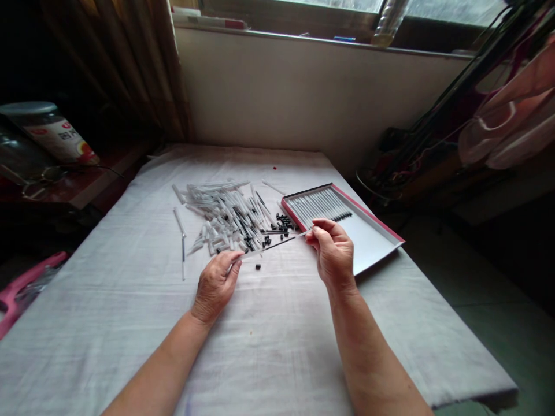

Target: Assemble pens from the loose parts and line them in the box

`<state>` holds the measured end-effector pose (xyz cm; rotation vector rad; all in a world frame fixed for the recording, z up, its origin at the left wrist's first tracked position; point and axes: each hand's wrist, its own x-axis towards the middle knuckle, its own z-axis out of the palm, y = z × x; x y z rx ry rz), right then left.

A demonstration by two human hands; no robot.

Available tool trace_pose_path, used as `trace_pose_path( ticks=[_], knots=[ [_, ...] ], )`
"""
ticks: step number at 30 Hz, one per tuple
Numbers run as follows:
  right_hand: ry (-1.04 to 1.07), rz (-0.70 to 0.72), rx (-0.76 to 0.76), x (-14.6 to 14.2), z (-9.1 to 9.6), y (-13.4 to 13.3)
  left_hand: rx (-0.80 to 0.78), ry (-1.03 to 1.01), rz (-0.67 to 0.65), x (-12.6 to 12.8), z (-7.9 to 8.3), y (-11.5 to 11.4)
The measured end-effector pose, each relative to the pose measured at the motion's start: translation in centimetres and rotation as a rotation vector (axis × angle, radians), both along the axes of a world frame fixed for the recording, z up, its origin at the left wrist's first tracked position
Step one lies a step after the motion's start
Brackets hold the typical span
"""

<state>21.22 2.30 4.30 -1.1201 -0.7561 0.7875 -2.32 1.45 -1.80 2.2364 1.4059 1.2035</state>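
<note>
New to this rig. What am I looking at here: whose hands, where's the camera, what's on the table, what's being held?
No machine here: a person works with two bare hands, and the one picture comes from a camera worn on their head, looking forward and down.

The left hand and right hand together hold one thin pen by its ends, level above the cloth-covered table.

Behind the hands lies a loose pile of pen parts, clear tubes and caps, with small black pieces beside it. To the right sits a flat red-edged tray with a row of pens laid side by side. A jar stands off to the left.
</note>
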Motion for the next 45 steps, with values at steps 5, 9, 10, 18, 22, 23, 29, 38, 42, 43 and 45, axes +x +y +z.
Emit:
trace_pose_path(
  ticks=[5, 9, 10, 18, 22, 23, 29, 38, 42, 43, 45],
  knots=[
    [-0.039, 0.072, -0.015, -1.4, -0.7, -0.3, 0.014, 0.005, -0.010, 0.0, -0.2, -0.1],
    [-0.131, 0.335, -0.110, -2.8, -2.3, -0.5, 0.018, -0.005, -0.029, 0.0, -0.4, -0.2],
    [-0.184, 0.416, -0.136, -3.0, -2.8, -0.6, 0.017, -0.010, -0.028, 0.0, -0.3, -0.2],
    [-1.087, 0.510, -0.212, -3.9, -4.6, -1.4, -0.005, -0.041, -0.021, 0.1, -0.2, -0.2],
    [-1.351, 0.503, -0.256, -4.8, -4.2, -1.7, -0.009, -0.043, -0.026, 0.1, -0.4, -0.2],
    [-1.335, 0.498, -0.256, -4.8, -4.2, -1.7, -0.010, -0.042, -0.027, 0.1, -0.4, -0.2],
    [-0.652, 0.451, -0.196, -2.6, -5.5, -1.4, -0.011, 0.014, -0.051, 0.0, -0.3, -0.3],
    [-0.379, 0.425, -0.109, -2.5, -5.7, -1.5, 0.011, 0.079, -0.088, 0.0, -0.2, -0.4],
    [-0.394, 0.423, -0.089, -2.5, -5.8, -1.6, -0.007, 0.085, -0.097, 0.1, 0.0, -0.5],
    [-0.402, 0.421, -0.085, -2.5, -5.9, -1.6, -0.011, 0.086, -0.097, 0.1, 0.0, -0.5],
    [-0.410, 0.414, -0.084, -2.5, -5.9, -1.6, -0.015, 0.087, -0.096, 0.1, 0.0, -0.5]
  ],
)
